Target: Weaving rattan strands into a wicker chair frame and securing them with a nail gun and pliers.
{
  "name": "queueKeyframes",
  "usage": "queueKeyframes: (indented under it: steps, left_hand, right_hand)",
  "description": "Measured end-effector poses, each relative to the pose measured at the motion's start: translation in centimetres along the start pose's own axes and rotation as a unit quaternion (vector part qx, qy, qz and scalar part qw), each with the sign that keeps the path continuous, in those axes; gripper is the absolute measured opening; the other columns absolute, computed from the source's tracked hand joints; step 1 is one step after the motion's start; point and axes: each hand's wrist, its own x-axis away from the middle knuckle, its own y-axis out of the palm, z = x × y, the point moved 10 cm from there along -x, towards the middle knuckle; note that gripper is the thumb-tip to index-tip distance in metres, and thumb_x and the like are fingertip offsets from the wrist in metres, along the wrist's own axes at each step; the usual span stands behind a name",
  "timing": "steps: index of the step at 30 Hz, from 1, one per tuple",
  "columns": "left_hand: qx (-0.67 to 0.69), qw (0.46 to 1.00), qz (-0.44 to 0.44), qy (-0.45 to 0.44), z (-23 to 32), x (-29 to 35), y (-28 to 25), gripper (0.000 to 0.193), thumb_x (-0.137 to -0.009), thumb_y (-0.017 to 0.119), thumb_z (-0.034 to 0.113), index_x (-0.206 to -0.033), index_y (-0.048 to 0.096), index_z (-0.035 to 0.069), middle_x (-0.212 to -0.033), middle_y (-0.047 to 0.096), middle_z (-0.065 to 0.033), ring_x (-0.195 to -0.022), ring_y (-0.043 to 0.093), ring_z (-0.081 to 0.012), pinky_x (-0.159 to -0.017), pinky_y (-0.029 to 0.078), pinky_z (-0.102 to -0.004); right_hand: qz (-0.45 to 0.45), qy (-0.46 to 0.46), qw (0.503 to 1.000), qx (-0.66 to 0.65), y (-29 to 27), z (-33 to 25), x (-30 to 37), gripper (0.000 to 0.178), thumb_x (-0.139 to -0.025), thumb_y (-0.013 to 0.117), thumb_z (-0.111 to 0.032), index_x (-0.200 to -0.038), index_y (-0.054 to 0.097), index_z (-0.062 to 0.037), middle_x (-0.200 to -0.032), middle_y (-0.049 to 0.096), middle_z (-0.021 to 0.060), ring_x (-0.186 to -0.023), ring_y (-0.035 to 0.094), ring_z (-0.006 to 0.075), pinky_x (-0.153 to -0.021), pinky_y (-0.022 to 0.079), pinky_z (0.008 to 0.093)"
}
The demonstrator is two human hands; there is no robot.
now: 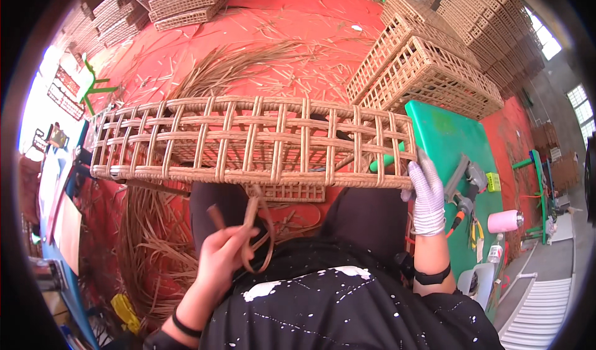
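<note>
A woven wicker basket (236,175) with open lattice sides rests across my lap, its long side running from left to right. My right hand (428,198), in a white striped glove, grips the basket's right end at the corner; some of its fingers are hidden behind the weave. My bare left hand (225,249) is below the rim, left of centre, closed on a flat wicker strip (251,212). Part of the strip loops down beside the hand, and a darker end sticks up at its left.
A green table (447,126) at my right holds a grey power tool (458,176), a pink bottle (505,221) and a small clear bottle (495,253). More baskets (428,70) are stacked at the far right and far left (189,5). Loose strips (242,61) litter the red floor.
</note>
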Motion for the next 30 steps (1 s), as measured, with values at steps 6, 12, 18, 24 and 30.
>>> queueKeyframes:
  steps: [6,12,18,24,30]
  left_hand:
    - [0.087,0.991,-0.033,0.097,2.4,-7.6,6.1,0.028,-0.097,0.055,0.027,-0.101,0.067,0.001,-0.061,0.05,0.005,-0.051,0.042,-0.0034,-0.046,0.032,-0.019]
    - [0.107,0.974,-0.066,0.187,2.2,-8.2,6.1,0.027,-0.097,0.056,0.027,-0.1,0.067,0.002,-0.066,0.055,0.0025,-0.053,0.046,-0.0054,-0.047,0.038,-0.0215]
    - [0.081,0.957,-0.092,0.262,2.7,-8.4,6.5,0.019,-0.093,0.062,0.018,-0.092,0.067,0.0,-0.069,0.06,0.0006,-0.06,0.053,-0.0065,-0.053,0.042,-0.0228]
    - [0.087,0.968,-0.102,0.211,2.7,-8.3,6.4,0.026,-0.095,0.059,0.023,-0.101,0.068,0.0,-0.076,0.063,0.0008,-0.07,0.056,-0.0063,-0.06,0.045,-0.0242]
    - [-0.023,0.949,-0.065,0.309,4.8,-7.2,6.3,0.032,-0.097,0.055,0.024,-0.114,0.065,-0.001,-0.097,0.068,-0.007,-0.088,0.061,-0.012,-0.079,0.05,-0.0283]
  right_hand:
    - [-0.012,0.006,0.999,0.032,0.0,-0.1,1.3,0.043,-0.093,0.057,-0.015,-0.132,0.049,-0.0002,-0.091,0.059,0.0053,-0.052,0.047,0.0048,-0.043,0.039,0.0174]
    - [-0.092,0.079,0.971,0.207,-1.7,-1.3,2.7,0.049,-0.086,0.068,-0.017,-0.13,0.053,-0.0027,-0.067,0.057,0.0006,-0.061,0.054,0.0084,-0.052,0.047,0.0231]
    - [-0.128,-0.245,0.863,0.423,-0.4,-11.6,-1.2,0.034,-0.081,0.07,-0.02,-0.111,0.065,-0.0045,-0.108,0.064,0.0119,-0.101,0.062,0.0238,-0.087,0.048,0.0306]
    - [-0.326,-0.403,0.741,0.427,14.7,-14.7,1.5,0.04,-0.087,0.062,-0.028,-0.118,0.058,-0.0028,-0.112,0.063,0.0163,-0.105,0.06,0.0326,-0.09,0.048,0.0378]
    - [-0.348,-0.45,0.668,0.48,19.2,-13.5,4.4,0.039,-0.086,0.061,-0.033,-0.112,0.059,-0.0032,-0.105,0.064,0.0145,-0.097,0.062,0.0318,-0.085,0.049,0.0414]
